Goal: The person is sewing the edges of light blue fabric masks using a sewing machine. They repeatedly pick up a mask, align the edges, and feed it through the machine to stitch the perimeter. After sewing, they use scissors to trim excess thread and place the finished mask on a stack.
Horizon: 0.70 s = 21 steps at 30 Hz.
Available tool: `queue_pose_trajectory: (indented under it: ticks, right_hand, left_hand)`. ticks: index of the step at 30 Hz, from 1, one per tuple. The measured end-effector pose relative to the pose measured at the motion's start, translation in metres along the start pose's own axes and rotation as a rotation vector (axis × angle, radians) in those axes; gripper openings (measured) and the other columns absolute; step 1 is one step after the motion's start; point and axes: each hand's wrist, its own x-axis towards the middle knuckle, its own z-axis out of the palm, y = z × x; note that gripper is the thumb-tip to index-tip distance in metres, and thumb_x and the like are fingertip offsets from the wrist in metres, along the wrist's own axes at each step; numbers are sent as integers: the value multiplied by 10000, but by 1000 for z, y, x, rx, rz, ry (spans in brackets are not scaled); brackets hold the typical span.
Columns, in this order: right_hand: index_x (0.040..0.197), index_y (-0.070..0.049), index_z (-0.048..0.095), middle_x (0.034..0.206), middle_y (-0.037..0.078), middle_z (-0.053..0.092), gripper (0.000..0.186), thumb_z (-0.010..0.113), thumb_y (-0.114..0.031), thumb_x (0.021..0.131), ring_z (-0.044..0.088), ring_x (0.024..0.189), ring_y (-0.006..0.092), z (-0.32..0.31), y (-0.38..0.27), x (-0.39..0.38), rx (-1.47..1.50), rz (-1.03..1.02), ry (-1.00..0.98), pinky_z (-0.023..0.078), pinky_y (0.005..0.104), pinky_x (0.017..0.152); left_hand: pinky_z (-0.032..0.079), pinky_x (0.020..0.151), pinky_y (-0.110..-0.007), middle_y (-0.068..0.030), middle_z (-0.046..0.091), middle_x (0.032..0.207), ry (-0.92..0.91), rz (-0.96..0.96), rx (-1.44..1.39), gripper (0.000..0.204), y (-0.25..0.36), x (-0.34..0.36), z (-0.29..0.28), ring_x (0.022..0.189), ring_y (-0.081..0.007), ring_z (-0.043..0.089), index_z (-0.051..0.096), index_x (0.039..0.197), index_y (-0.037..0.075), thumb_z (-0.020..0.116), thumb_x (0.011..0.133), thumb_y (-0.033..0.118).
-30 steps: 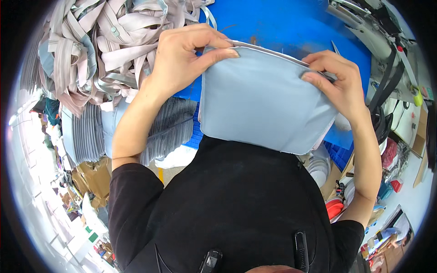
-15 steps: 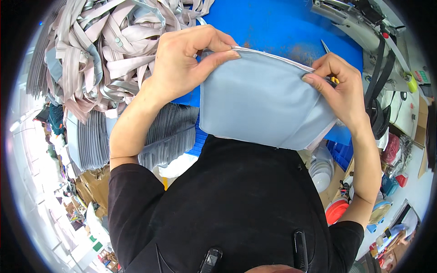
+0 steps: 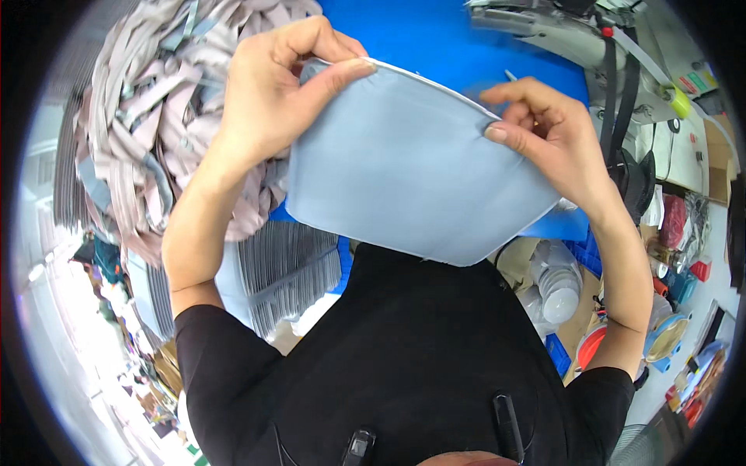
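Observation:
A grey-blue fabric panel (image 3: 404,163) with a pale top edge hangs tilted between my hands, its right end lower than its left. My left hand (image 3: 287,85) pinches the upper left corner, thumb in front and fingers behind. Closer to the right end of the same edge, my right hand (image 3: 548,136) grips the cloth with its thumb in front. The index finger is raised and smeared by motion, and the other fingers are partly hidden. Just beyond that hand shows a pointed metal tip (image 3: 510,75); the rest of this tool is out of sight.
Pink and grey fabric strips (image 3: 171,116) lie heaped at the left. Below them stand stacks of folded grey fabric (image 3: 284,264). A sewing machine (image 3: 544,35) occupies the far right of the blue table (image 3: 412,35). Clear plastic containers (image 3: 558,287) sit lower right.
The whole view has shifted, with table and machine now farther left. The fabric panel looks flatter, its right-hand crease smoothed. My right index finger has lifted from the edge.

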Motion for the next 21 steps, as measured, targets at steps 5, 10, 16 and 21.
queue_pose_trajectory:
  ticks: [5, 10, 16, 21]
  right_hand:
    - [1004, -8, 769, 820, 9, 710, 161, 792, -142, 917, 598, 704, 44, -7, 16, 11, 263, 102, 42, 486, 213, 641]
    - [983, 22, 763, 830, 47, 750, 171, 773, -143, 940, 673, 715, 64, 18, 35, 30, 678, 250, 185, 533, 218, 653]
    - [1030, 45, 746, 911, 97, 758, 209, 774, -133, 924, 701, 748, 109, 22, 35, 54, 880, 362, 316, 570, 251, 690]
    - [1034, 49, 745, 923, 103, 758, 246, 783, -161, 911, 711, 769, 128, 24, 38, 64, 891, 416, 369, 578, 273, 708]
  left_hand:
    - [518, 865, -270, -83, 737, 1001, -253, -7, -5, 149, -33, 88, -9, 960, -127, 664, 665, 897, 20, 797, 899, 89]
    - [460, 605, -219, -26, 708, 824, -392, -286, -233, 175, -64, 153, 16, 704, -51, 593, 678, 833, 17, 813, 899, 107]
    - [504, 706, -258, -19, 732, 1000, -462, -196, -357, 272, -110, 197, 38, 844, -79, 626, 726, 1127, -4, 804, 873, 53]
    - [515, 898, -298, -50, 709, 1176, -415, -113, -373, 417, -126, 207, 47, 1040, -131, 621, 685, 1246, -5, 800, 846, 9]
